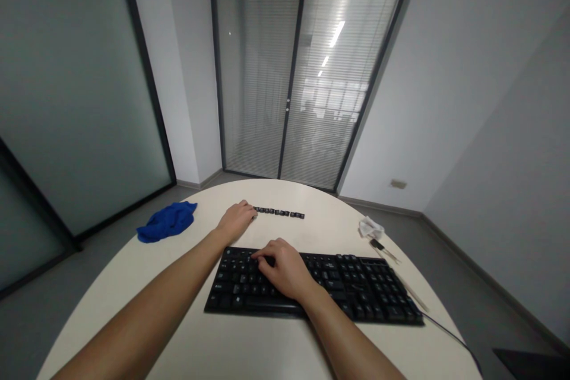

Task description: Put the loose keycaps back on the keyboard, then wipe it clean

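Observation:
A black keyboard [356,288] lies on the round white table [249,356] in front of me. My right hand [285,270] rests on its left-middle keys, fingers curled down onto a key near the top rows. Beyond the keyboard, a short row of loose black keycaps [280,212] lies on the table. My left hand [237,219] sits at the left end of that row, fingertips touching the first keycap; whether it grips one is hidden by the fingers.
A crumpled blue cloth [167,221] lies at the table's left edge. At the right are a crumpled white wipe [370,227], a small tool [383,247] and a thin stick [414,294]. The keyboard cable [449,335] runs off the right edge. Blinds cover glass doors behind.

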Action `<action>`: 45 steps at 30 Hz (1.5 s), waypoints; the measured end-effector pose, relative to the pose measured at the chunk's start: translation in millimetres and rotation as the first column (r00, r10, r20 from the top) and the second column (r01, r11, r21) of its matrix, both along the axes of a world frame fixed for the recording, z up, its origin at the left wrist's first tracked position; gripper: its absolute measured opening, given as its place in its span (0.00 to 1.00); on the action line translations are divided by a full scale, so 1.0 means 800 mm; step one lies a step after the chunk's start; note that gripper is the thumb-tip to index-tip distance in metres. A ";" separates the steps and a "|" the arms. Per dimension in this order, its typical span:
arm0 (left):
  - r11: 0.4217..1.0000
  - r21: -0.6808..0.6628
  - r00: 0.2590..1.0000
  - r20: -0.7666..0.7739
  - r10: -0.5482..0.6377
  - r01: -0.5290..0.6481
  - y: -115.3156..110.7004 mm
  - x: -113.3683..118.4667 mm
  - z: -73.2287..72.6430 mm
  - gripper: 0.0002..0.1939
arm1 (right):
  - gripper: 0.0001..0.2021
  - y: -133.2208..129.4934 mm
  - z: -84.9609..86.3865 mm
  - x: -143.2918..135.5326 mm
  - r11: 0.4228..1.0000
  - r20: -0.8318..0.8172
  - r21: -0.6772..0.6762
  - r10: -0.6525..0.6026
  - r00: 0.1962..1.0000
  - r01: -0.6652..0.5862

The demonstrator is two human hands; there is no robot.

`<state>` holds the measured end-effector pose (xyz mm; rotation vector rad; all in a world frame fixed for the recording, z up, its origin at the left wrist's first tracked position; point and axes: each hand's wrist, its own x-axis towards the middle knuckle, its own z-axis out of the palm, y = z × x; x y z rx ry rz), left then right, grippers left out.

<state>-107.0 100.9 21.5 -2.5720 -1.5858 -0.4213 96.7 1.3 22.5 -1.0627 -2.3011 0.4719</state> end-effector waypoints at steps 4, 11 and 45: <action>1.000 0.000 1.000 -0.007 -0.022 0.022 -0.022 0.000 0.007 0.11 | 0.11 -0.001 0.001 0.000 1.000 0.012 0.002 0.002 1.000 -0.002; 0.989 -0.026 0.925 0.351 0.143 -0.143 -0.084 0.001 0.010 0.14 | 0.11 0.000 0.000 -0.001 1.000 0.014 0.020 0.005 1.000 -0.005; 0.943 -0.261 0.652 0.755 0.067 0.206 -0.132 -0.044 -0.013 0.08 | 0.11 0.002 0.000 -0.001 1.000 0.016 0.010 0.026 1.000 -0.026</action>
